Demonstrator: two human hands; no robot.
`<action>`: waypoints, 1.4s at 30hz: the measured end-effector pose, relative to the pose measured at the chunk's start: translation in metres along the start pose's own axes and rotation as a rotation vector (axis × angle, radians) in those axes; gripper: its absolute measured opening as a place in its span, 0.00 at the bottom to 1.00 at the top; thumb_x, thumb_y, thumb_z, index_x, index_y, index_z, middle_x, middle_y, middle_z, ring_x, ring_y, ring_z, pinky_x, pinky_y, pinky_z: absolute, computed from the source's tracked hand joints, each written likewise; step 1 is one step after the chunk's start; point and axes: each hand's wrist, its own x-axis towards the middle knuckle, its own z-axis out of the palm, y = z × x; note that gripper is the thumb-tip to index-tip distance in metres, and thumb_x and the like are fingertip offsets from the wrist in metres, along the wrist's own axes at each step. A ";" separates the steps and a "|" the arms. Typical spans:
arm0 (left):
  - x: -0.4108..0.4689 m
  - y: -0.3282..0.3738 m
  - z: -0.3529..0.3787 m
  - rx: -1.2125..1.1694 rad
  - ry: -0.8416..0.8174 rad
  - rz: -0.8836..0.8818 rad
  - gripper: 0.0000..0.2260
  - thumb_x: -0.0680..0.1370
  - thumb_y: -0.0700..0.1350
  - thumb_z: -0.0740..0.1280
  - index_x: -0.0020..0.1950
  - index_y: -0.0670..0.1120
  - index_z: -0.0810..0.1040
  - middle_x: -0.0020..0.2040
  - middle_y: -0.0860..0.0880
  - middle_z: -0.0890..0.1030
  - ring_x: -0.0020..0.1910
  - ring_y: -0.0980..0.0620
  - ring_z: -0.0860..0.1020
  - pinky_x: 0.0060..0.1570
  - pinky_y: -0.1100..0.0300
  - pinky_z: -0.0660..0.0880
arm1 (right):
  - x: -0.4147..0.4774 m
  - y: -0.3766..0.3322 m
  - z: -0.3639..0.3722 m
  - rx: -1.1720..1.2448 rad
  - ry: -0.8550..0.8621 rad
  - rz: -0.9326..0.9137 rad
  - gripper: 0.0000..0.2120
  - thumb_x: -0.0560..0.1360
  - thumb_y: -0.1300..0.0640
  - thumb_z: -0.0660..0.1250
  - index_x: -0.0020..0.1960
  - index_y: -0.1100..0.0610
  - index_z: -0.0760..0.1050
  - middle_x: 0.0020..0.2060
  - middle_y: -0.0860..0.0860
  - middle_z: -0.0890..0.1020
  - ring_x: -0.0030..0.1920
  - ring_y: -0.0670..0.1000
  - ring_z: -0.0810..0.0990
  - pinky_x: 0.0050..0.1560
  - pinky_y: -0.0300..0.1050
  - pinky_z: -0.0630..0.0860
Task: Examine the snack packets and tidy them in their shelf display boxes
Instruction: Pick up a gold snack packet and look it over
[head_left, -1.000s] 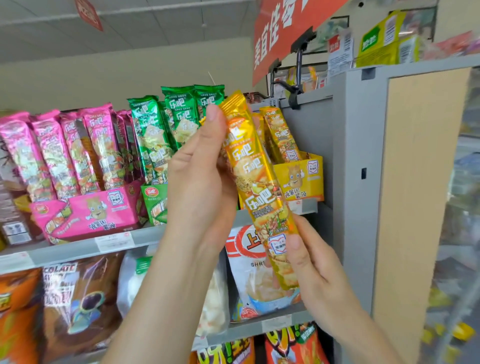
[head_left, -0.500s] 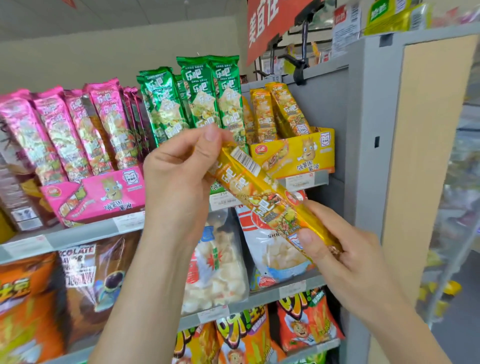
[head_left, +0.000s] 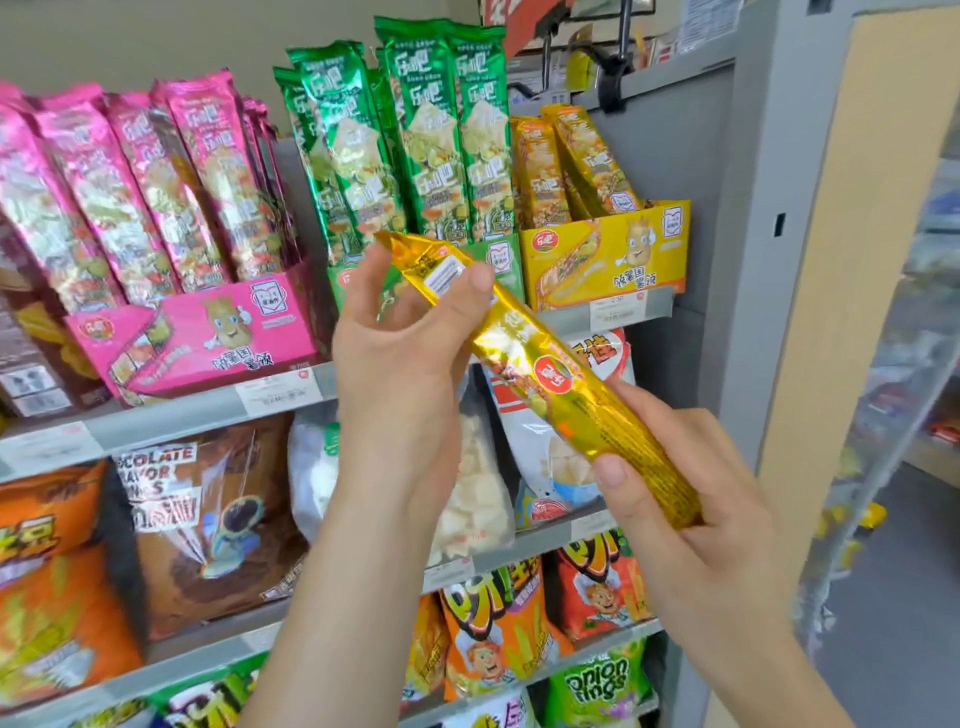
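Left hand (head_left: 395, 364) and right hand (head_left: 691, 509) are closed round a long yellow foil snack packet (head_left: 535, 364), examined tilted before the shelf (head_left: 171, 415); upright return into the yellow cardboard display box (head_left: 602, 260) seems needed.

Top grey shelf (head_left: 171, 418): pink box (head_left: 208, 338), green box (head_left: 501, 260), yellow box (head_left: 602, 257) lined up side by side. Lower shelf (head_left: 540, 538) crammed with snack bags (head_left: 208, 519), lol.

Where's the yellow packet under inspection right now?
Head view, centre: the yellow packet slants in front of the shelves, left hand pinching its upper end, right hand gripping its lower end, just below-left of the yellow display box.
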 end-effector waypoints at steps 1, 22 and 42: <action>-0.005 -0.005 0.001 0.005 -0.039 -0.015 0.28 0.67 0.39 0.75 0.66 0.35 0.72 0.51 0.42 0.82 0.40 0.54 0.81 0.42 0.60 0.78 | -0.001 0.000 0.002 -0.002 0.012 0.013 0.21 0.75 0.44 0.65 0.68 0.42 0.71 0.48 0.45 0.76 0.47 0.42 0.78 0.43 0.25 0.69; -0.030 -0.053 0.030 0.136 -0.016 0.069 0.05 0.72 0.44 0.75 0.43 0.52 0.81 0.37 0.53 0.80 0.36 0.56 0.78 0.37 0.61 0.76 | 0.044 0.038 -0.042 0.479 -0.466 0.314 0.13 0.74 0.41 0.66 0.58 0.38 0.79 0.51 0.43 0.85 0.48 0.44 0.84 0.44 0.34 0.78; -0.060 -0.092 0.067 0.399 -0.068 -0.018 0.13 0.69 0.46 0.75 0.51 0.44 0.81 0.43 0.49 0.85 0.39 0.55 0.82 0.37 0.65 0.77 | 0.058 0.071 -0.063 0.688 -0.332 0.391 0.19 0.58 0.52 0.80 0.45 0.51 0.78 0.32 0.52 0.84 0.35 0.49 0.85 0.37 0.37 0.79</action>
